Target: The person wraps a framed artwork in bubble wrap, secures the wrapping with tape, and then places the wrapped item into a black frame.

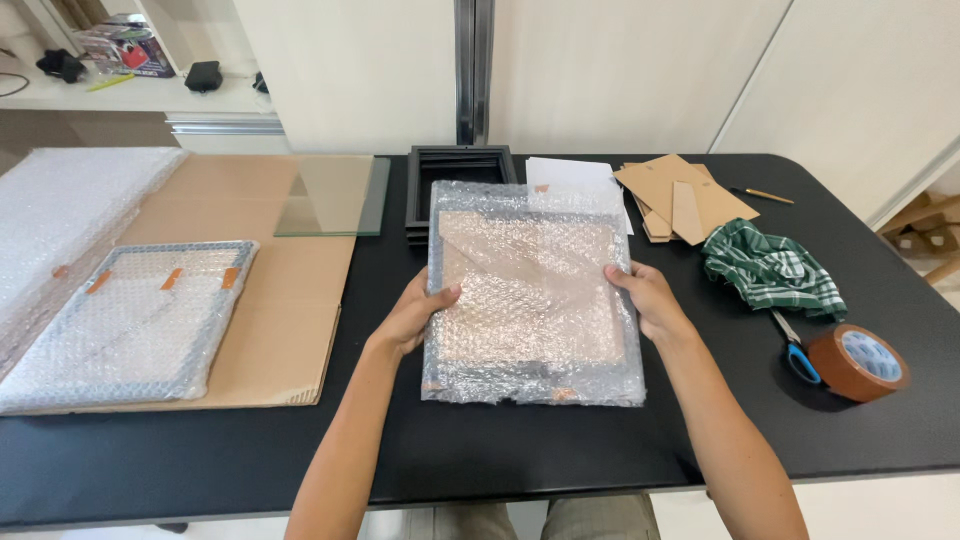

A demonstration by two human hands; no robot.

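While both hands grip it, the wrapped frame (533,292) lies flat on the black table (250,450), in the head view, my only one. My left hand (418,315) clamps its left edge, thumb on top; my right hand (648,297) clamps the right edge, fingers curled under. To handle it well, I judge an even grip at mid-edge best, since bubble wrap slips. Scissors (797,350) and tape (860,362) sit beyond my right fingers; another wrapped frame (130,320) lies well left.

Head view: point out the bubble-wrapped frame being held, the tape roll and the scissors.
bubble-wrapped frame (533,290), head view, middle of its wrapped face.
tape roll (845,368), head view, brown outer side.
scissors (803,362), head view, blue handle.
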